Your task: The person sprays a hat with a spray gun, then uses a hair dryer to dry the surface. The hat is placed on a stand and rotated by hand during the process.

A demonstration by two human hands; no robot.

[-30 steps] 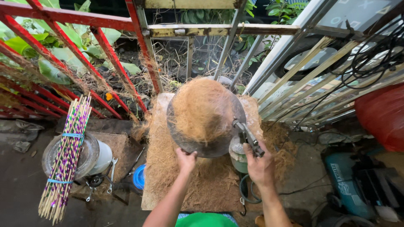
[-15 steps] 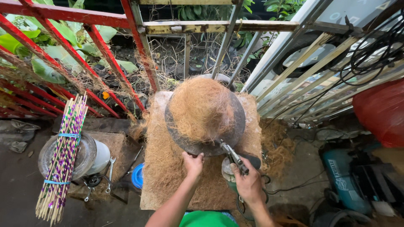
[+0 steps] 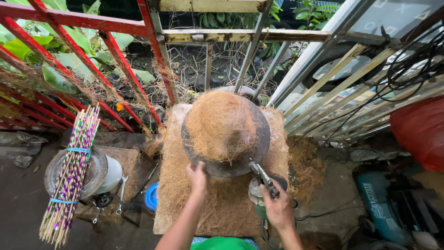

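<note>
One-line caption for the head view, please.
Left hand touches the rim of a dark round disc heaped with coconut fibre; right hand grips a metal tool against its edge.

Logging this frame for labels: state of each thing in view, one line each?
Left hand: touching the disc's near rim.
Right hand: closed on the pliers.
Pliers: tip at the disc's edge.
Round dark disc: heaped with coir.
Coir fibre: loose mound.
Bundle of sticks: tied, lying across a round container.
Wrench: lying flat.

Teal labelled machine — lower right
</note>
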